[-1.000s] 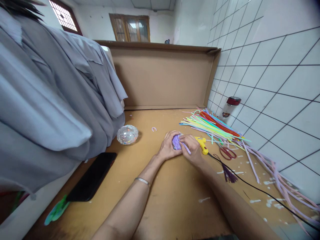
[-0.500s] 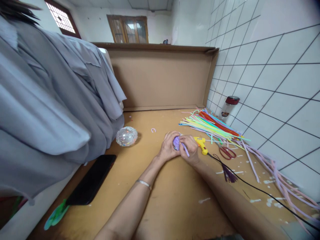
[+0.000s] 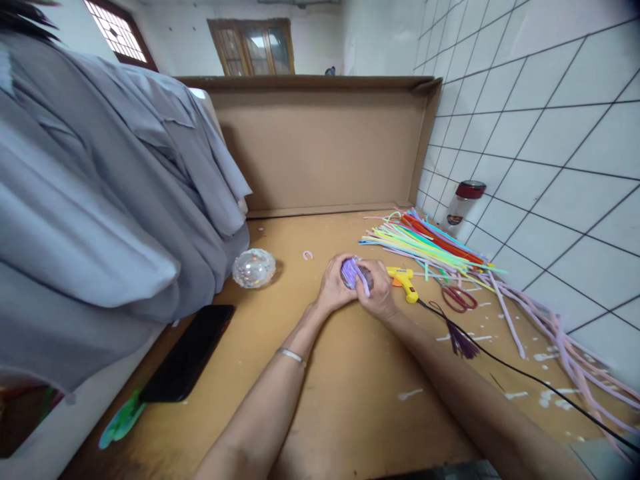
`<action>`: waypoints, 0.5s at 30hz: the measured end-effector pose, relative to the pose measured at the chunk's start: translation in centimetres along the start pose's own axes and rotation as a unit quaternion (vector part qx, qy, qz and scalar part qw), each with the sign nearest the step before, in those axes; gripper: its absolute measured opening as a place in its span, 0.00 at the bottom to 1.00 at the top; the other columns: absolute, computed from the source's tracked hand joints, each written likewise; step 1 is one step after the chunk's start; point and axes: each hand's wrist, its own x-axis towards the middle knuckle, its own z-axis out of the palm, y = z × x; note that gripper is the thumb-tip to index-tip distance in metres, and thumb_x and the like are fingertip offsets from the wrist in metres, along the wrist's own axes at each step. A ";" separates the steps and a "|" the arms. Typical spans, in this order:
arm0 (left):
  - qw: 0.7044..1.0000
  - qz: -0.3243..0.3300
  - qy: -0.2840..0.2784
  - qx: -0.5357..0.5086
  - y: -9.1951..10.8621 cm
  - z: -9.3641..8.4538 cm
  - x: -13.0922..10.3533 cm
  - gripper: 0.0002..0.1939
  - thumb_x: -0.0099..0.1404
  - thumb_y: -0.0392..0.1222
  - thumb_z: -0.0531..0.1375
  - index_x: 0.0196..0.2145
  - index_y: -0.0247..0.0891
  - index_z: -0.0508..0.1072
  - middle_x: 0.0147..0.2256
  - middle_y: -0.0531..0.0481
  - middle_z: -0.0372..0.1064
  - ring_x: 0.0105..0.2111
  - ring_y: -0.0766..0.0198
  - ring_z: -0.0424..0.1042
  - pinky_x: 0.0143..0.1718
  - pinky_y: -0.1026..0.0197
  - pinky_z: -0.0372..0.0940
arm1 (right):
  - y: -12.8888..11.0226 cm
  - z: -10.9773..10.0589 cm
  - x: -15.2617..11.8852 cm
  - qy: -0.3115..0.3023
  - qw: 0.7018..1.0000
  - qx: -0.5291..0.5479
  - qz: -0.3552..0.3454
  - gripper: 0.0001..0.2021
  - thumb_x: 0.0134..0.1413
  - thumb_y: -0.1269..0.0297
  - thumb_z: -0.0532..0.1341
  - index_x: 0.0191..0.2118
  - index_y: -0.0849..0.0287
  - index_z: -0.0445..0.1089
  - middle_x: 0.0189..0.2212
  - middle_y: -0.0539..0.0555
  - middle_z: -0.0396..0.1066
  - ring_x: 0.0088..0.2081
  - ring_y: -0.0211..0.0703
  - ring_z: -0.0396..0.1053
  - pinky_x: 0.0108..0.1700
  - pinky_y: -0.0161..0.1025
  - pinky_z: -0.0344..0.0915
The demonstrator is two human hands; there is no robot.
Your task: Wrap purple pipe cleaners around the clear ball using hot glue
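Between my two hands, over the middle of the table, is a small rounded piece covered with rows of purple pipe cleaner. My left hand wraps round its left side. My right hand closes on its right side, the thumb pressing near a loose purple end that sticks out toward me. A darker part of the piece shows by the right fingers; most of the underside is hidden. Just right of my right hand lies a yellow glue gun. A small pink curved piece rests on the table beyond my left hand.
A clear faceted bowl and a black phone are at left, beside draped grey cloth. Colourful pipe cleaners, red-handled scissors, a purple tassel and a black cord lie at right. A lidded bottle stands by the tiled wall.
My right hand has turned and shifted slightly, its thumb now lower on the piece. The loose purple end lies closer against it, and more of the piece's right side shows. The view has tilted slightly.
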 end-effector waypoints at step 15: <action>0.999 0.033 0.005 -0.017 -0.6 0.3 0.0 0.32 0.46 0.43 0.69 0.48 0.40 0.63 0.48 0.43 0.68 0.49 0.54 0.70 0.53 0.50 0.66 | 0.3 -0.4 -0.8 -0.026 0.997 -0.014 -0.075 0.21 0.54 0.75 0.52 0.54 0.60 0.63 0.45 0.62 0.70 0.46 0.51 0.67 0.47 0.51 0.67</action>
